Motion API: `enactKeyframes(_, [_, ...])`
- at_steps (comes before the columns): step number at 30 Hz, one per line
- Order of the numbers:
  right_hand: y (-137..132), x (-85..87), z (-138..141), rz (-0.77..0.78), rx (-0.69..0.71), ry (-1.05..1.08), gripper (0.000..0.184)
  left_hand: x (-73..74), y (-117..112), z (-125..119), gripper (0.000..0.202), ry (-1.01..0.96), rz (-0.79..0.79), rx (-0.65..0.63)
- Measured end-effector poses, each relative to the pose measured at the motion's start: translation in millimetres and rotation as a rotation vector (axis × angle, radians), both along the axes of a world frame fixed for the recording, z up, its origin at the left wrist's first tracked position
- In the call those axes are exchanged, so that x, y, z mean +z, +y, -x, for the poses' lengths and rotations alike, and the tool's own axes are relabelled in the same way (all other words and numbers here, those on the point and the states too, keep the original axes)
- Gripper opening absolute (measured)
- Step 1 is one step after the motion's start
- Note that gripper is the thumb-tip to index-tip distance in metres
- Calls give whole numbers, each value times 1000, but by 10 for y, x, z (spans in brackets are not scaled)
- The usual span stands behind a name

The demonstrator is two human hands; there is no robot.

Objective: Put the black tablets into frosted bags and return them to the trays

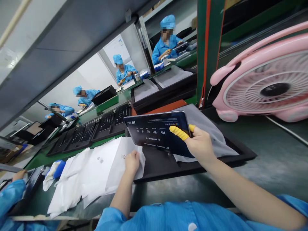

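Note:
A dark tablet (156, 133) with upside-down print on its face is tilted up in the middle of the head view. My right hand (198, 141), yellow covers on its thumb and a finger, grips the tablet by its right end. My left hand (132, 163) is closed on the edge of a white translucent sleeve (117, 160), the rightmost of several spread on the bench. Beneath the tablet lies a black foam tray (158, 168), with another translucent sleeve (209, 131) on its right part.
A pink fan (274, 86) stands at the right. Behind are black trays with tablets (103, 125) and stacked trays with sleeves (166, 86) along a green line. Several co-workers in blue (166, 45) sit beyond; another person's sleeve (12, 195) reaches in at left.

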State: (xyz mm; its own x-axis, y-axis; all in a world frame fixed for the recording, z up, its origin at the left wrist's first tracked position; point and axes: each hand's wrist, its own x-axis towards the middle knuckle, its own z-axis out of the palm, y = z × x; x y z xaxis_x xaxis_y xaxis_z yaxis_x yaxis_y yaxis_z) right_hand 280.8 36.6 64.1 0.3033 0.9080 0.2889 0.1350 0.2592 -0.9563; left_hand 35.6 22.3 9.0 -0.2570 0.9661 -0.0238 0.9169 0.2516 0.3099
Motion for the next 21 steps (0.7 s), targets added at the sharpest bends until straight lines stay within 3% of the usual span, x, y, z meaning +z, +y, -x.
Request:
enactKeyframes(7, [-32,-38,46,0,24,8,41,124,-41,121,26,-90,-36,61])
enactKeyframes(13, [-59,-22,52,-23,28,32,38,-77,24,-137,23,-3,38,-71])
enactKeyframes(17, [-111,-1,11,-22,33,49,38,-95,46,-130,24,90,8,-4])
enactKeyframes(21, [-186,-83,-25,-22,59,-4,36,-46,-25,50,25,-85,-153,93])
